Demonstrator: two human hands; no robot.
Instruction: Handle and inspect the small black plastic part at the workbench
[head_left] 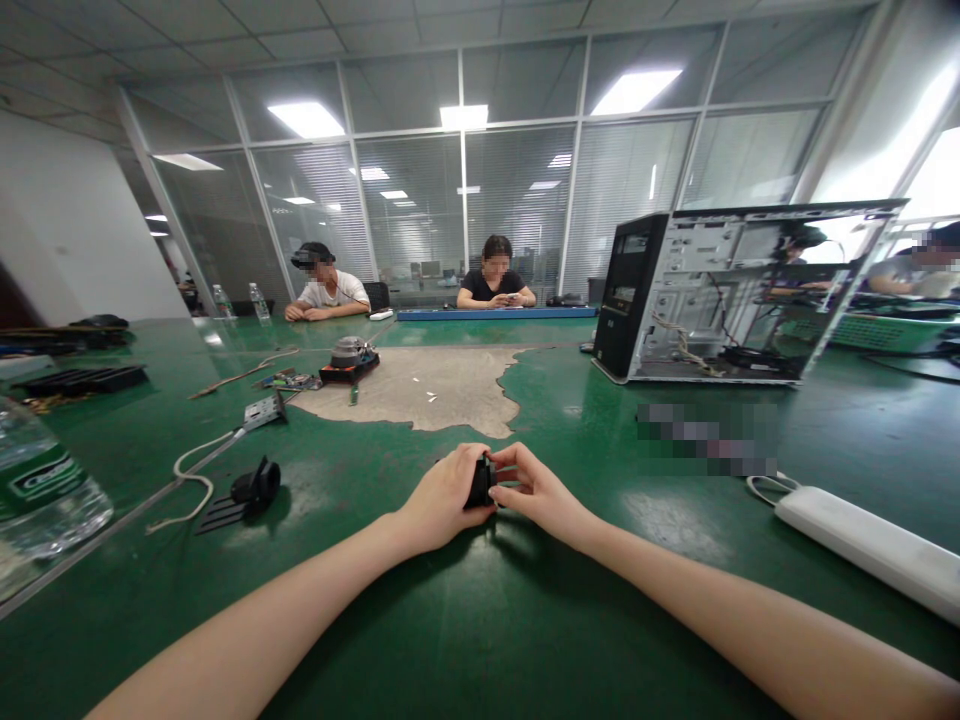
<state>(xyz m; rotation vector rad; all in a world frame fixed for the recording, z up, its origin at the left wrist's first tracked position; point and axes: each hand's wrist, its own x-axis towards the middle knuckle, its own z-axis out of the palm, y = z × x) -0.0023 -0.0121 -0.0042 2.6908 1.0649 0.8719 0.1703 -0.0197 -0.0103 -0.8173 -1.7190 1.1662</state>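
Just above the green tabletop (465,620), my left hand (442,500) is closed around a small black part (480,484), which looks like plastic. From the other side, the fingers of my right hand (529,485) pinch its right edge. Much of the part is covered by my fingers, so its exact kind does not show. To the left of my hands lies a black plastic piece with a round collar and flat prongs (256,486). Beyond it are a small metal bracket (264,410) and a whitish cable (184,475).
An opened computer case (705,300) stands at the right rear. A white power strip (862,540) lies at right, a water bottle (49,490) stands at left. A dark device with a grey round top (350,358) sits by the worn patch (442,390). Two people sit across the table.
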